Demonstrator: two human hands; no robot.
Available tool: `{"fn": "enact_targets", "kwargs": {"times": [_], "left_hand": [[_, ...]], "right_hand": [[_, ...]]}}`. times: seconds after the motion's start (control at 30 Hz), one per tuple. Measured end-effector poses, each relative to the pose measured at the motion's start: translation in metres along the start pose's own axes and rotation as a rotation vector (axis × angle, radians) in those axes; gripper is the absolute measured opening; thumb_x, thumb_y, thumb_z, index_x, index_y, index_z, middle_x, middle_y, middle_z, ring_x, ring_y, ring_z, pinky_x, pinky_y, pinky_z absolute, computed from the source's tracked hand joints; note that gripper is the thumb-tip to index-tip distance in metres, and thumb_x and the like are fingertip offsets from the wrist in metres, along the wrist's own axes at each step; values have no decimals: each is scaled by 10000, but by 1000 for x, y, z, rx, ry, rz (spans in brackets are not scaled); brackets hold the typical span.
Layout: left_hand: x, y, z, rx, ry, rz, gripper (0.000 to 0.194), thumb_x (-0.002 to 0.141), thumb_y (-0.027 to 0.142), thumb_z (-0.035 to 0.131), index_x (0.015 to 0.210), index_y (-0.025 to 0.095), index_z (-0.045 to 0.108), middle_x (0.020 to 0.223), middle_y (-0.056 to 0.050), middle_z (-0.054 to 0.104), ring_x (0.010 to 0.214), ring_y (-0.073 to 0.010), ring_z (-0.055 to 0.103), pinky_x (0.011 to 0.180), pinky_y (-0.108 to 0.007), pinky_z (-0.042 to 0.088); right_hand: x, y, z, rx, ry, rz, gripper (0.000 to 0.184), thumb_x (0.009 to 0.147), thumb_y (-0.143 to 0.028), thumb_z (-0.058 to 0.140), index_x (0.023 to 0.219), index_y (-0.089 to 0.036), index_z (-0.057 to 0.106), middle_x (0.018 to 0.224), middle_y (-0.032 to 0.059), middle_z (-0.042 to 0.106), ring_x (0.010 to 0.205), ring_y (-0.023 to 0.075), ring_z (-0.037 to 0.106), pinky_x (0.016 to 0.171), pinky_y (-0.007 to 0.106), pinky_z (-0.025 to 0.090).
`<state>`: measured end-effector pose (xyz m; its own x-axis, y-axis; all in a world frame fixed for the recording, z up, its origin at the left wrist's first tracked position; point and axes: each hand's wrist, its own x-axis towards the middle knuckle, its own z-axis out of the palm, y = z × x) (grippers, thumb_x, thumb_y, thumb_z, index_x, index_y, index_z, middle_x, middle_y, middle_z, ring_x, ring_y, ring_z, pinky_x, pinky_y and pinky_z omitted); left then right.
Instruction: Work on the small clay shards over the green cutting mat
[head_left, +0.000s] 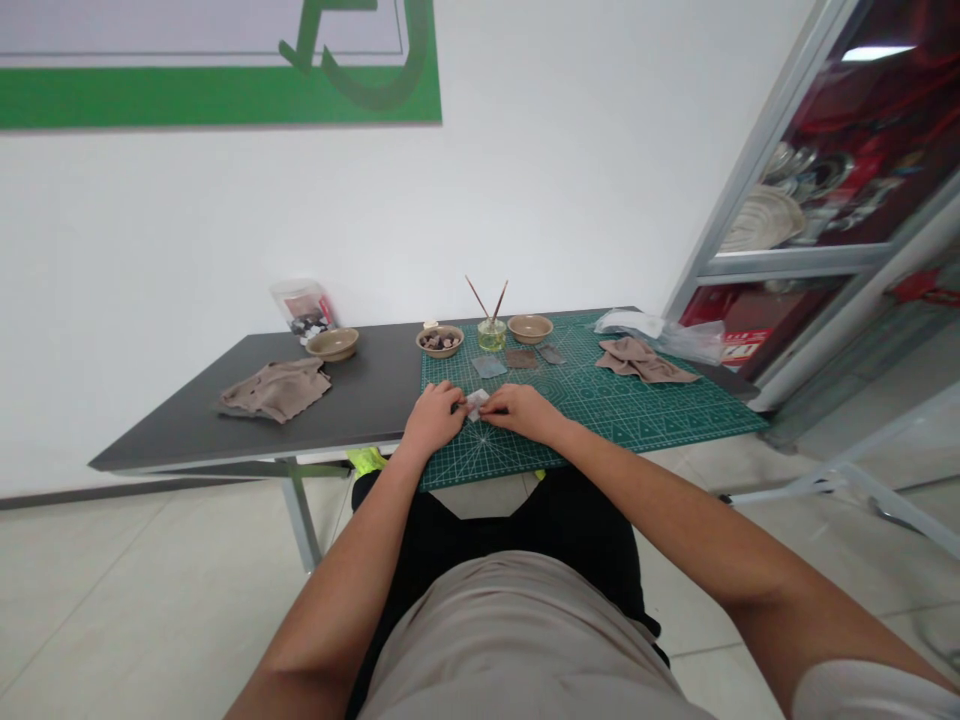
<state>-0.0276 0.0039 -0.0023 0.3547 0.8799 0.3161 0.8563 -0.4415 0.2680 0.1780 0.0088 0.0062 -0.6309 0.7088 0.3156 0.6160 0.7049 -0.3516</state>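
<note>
The left hand [433, 420] and right hand [523, 412] are nearly closed, their fingertips meeting on a small white scrap [477, 404] held between them, just above a green cutting mat [637, 420]. Beyond the left hand sits a shallow bowl of dark pieces [439, 341]; farther left lies a tan cloth [276, 390].

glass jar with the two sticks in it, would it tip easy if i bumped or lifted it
The glass jar is probably fairly steady: it looks short and wide, and the yellowish liquid should add low weight. The two thin sticks lean past the rim, so they may shift or slide when it's moved. Being glass, it's likely fragile if knocked over.
</note>
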Motion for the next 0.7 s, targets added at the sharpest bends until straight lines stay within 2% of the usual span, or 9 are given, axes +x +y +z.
{"fn": "enact_targets", "kwargs": {"times": [0.13, 0.27, 0.4, 0.5, 0.7], "left_hand": [[0, 2, -2, 30, -19, -17, 133, 883, 307, 542, 825, 216, 620, 978, -62, 600, 932, -236, 511, 859, -382, 423], [0, 2, -2, 37, -20, -36, 138, 891, 292, 526, 830, 219, 625, 973, -65, 596, 945, -239, 516, 866, -383, 422], [0, 1, -1, 24, -9, -33, 146, 895, 267, 507, 827, 221, 628, 979, -66, 598, 955, -239, 519, 866, -382, 425], [-1, 0, 0, 31, -9, -32, 152, 893, 241, 495, 816, 222, 625, 964, -66, 598, 942, -238, 519, 861, -381, 425], [0, 1, 0, 51, 12, -15, 162, 896, 236, 477, 814, 221, 617, 950, -66, 601, 920, -241, 515, 847, -380, 432]], "right_hand": [[11, 9, 2, -67, 19, 50, 136, 860, -218, 661, 924, -215, 781, 972, 51, 756, 945, 191, 651, 862, 283, 450], [20, 3, 11, -87, 42, 32, 132, 869, -216, 647, 875, -199, 778, 919, 63, 748, 914, 189, 635, 845, 284, 433], [12, -2, 13, -58, 34, -38, 135, 877, -219, 641, 906, -213, 773, 942, 53, 746, 921, 185, 633, 858, 286, 435], [3, 5, 8, -32, 18, -78, 134, 871, -229, 655, 938, -218, 771, 975, 41, 751, 948, 184, 640, 878, 283, 443], [13, 16, 5, -89, 57, 19, 139, 862, -216, 660, 928, -176, 776, 964, 71, 757, 948, 200, 647, 887, 298, 446]]}}
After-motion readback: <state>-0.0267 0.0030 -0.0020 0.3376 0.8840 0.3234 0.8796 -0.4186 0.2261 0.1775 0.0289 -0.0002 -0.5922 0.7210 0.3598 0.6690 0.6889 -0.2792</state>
